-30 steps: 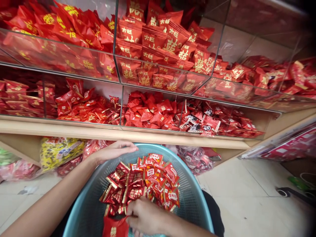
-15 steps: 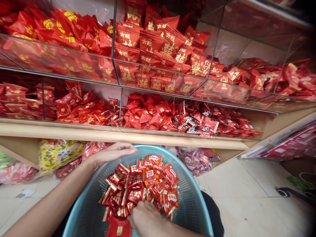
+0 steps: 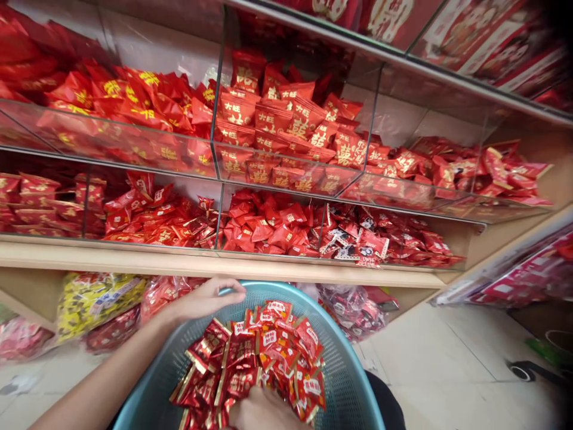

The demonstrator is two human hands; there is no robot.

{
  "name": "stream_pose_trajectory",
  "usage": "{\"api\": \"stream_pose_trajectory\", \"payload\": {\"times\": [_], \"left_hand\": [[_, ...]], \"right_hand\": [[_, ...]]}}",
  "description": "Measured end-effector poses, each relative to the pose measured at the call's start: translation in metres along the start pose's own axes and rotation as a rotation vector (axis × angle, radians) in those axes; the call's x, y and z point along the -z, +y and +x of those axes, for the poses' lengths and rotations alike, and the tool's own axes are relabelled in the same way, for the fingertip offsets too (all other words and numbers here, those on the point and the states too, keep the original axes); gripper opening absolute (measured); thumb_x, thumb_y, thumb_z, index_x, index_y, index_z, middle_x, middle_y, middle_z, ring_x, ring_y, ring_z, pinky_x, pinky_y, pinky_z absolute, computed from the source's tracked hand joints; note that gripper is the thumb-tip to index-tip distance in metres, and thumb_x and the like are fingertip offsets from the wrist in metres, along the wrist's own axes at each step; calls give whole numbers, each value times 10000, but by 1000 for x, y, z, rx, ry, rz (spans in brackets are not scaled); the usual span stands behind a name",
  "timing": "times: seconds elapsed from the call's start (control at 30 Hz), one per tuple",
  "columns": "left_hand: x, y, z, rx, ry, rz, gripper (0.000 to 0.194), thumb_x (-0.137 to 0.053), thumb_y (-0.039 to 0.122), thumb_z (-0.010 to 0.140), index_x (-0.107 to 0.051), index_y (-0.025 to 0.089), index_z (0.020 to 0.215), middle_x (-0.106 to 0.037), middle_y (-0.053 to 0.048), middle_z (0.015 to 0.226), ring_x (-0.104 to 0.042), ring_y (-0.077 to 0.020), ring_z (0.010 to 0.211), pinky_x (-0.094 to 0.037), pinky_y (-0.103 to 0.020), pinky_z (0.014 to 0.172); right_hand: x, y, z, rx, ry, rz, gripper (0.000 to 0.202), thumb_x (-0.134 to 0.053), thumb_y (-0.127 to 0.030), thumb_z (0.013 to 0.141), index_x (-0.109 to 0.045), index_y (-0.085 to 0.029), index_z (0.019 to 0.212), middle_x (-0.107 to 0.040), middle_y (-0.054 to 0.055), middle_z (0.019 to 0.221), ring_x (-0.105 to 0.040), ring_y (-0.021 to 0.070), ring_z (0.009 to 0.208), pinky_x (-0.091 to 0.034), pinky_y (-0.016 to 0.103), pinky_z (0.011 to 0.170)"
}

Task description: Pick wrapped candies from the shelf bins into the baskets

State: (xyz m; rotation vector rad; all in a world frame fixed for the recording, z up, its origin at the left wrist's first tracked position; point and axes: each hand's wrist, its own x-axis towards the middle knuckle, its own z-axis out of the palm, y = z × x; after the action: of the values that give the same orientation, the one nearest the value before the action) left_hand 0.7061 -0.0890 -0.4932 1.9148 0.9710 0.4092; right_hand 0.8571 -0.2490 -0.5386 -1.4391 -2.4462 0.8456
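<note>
A blue-green plastic basket (image 3: 353, 364) holds red and gold candy packets (image 3: 242, 352), some with orange patterns and white labels. My left hand (image 3: 210, 300) lies over the basket's back left rim, its fingers curled around the edge. Low in the basket, my right hand (image 3: 262, 409) reaches in among the packets near the bottom of the view. Its fingertips are hidden, so what it touches or holds cannot be made out.
Behind the basket stand wooden shelves (image 3: 313, 272) with clear dividers and red packets (image 3: 304, 122) in compartments. Below them lie a yellow bag (image 3: 101, 298) and a clear bag of sweets (image 3: 353, 310). A wheeled base (image 3: 523, 370) stands on the tiled floor at right.
The view has tilted up, showing more of the upper shelf. The larger red packet near my right hand is out of view. My right hand sits lower in the picture.
</note>
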Motion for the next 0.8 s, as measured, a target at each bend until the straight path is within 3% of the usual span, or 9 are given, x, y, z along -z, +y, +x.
{"api": "stream_pose_trajectory", "payload": {"times": [0.13,0.27,0.33,0.43,0.57,0.7,0.8], "left_hand": [[-6,-6,4,-25,15,64,364,-524,502,760,-652,186,890,-666,-8,931,-568,-187,906,-407,-264,800],[-7,-10,6,-41,-2,79,376,-505,506,767,-651,173,862,-669,-14,883,-570,-181,844,-410,-264,766],[-7,-11,6,-41,-2,82,374,-504,507,767,-650,173,851,-668,-15,875,-569,-179,830,-408,-265,763],[-7,-11,5,-44,-1,67,362,-511,500,762,-649,174,837,-667,-16,878,-571,-176,838,-406,-261,767],[-8,-8,5,-45,-7,54,357,-511,491,762,-647,168,835,-670,-20,888,-574,-176,853,-405,-258,782],[-6,-8,5,-45,-5,72,367,-497,500,766,-647,167,803,-669,-17,855,-573,-178,840,-402,-261,780],[-5,-11,4,-65,-12,73,360,-496,496,768,-643,169,793,-666,-13,846,-568,-175,834,-398,-260,783]], "right_hand": [[48,3,5,-20,332,-35,320,-400,-278,874,-646,-177,697,-626,24,559,-548,123,474,-389,229,490],[118,18,6,2,730,-16,210,-416,-266,891,-608,-184,902,-641,16,726,-558,107,571,-407,212,565],[147,29,6,-30,846,-117,197,-451,-260,874,-586,-180,993,-628,31,807,-548,111,585,-412,224,594],[175,39,13,-68,881,-334,211,-458,-254,869,-578,-181,1027,-584,46,870,-550,131,646,-410,242,632],[189,41,31,-116,807,-571,194,-480,-270,860,-594,-195,999,-536,54,903,-548,160,730,-392,251,620],[194,42,41,-106,713,-582,140,-472,-226,861,-603,-202,902,-522,39,880,-537,155,754,-382,247,616],[198,48,37,-69,733,-501,130,-469,-219,861,-596,-205,884,-518,31,878,-537,147,752,-390,248,633]]}}
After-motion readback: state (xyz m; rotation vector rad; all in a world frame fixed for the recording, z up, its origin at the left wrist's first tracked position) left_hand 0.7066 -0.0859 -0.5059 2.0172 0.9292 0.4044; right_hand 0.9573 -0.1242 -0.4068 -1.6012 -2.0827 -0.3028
